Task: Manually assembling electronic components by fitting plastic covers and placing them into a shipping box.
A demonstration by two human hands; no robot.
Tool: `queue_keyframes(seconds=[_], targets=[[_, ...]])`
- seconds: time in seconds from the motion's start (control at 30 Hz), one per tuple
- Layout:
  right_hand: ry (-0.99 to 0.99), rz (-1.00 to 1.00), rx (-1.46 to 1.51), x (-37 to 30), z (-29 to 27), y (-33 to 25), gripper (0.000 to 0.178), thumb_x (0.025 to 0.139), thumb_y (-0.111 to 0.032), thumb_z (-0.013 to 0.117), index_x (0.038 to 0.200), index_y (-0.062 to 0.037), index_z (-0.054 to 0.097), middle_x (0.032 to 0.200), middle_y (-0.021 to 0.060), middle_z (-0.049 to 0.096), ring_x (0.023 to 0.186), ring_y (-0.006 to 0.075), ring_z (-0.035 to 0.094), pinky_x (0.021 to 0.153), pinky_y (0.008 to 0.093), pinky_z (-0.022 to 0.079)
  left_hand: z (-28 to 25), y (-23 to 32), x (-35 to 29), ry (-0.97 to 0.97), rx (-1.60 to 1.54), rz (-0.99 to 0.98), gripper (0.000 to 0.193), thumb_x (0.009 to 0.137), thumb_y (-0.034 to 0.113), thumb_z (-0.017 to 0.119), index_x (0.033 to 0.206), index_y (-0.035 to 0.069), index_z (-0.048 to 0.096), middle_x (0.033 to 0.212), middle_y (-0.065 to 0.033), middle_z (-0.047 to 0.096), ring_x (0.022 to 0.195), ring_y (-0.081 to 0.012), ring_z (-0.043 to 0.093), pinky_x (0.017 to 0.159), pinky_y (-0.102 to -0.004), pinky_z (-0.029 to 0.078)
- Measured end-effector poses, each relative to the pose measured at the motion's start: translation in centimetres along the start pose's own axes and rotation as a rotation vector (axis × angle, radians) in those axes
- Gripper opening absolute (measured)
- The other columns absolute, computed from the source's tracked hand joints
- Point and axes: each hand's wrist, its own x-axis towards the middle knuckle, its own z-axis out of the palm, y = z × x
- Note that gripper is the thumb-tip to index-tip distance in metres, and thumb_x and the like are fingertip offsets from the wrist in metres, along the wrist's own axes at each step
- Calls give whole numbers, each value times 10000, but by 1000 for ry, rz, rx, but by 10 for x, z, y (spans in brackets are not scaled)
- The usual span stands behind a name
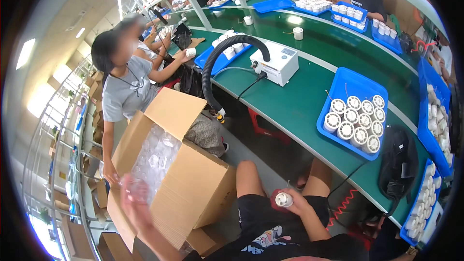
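Observation:
My right hand is closed around a white cylindrical part with a slotted round end, held above my lap; a thin wire sticks up from it. My left hand is raised over the near left side of an open cardboard box. Motion smears its fingers, and a clear, rounded shape shows against them; whether they grip it I cannot tell. Inside the box lie many clear plastic pieces. To the right, a blue tray on the green table carries several similar white cylinders.
A white machine box with a black flexible hose stands on the green table. A co-worker is beside the cardboard box, one hand near its edge. A black bag and more blue trays lie at the right. Red coiled tubing hangs below the table.

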Motion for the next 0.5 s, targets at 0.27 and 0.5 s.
queue_keyframes(seconds=[0.27,0.5], targets=[[71,-128,150,-14,-18,-30,274,987,-329,491,1037,-91,617,978,77,669,899,235,646,764,437,536,240,-216,-73,-372,-970,-872,612,933,433,571,1293,-44,438,1354,-248,478,1256,-404,478,1065,-493,403],[172,-166,143,-57,-36,-30,296,987,-394,497,1097,-131,576,952,59,681,841,220,662,641,387,549,228,-414,34,337,-1257,-729,432,858,348,720,1104,25,572,1065,-155,620,1012,-297,586,973,-483,494]])
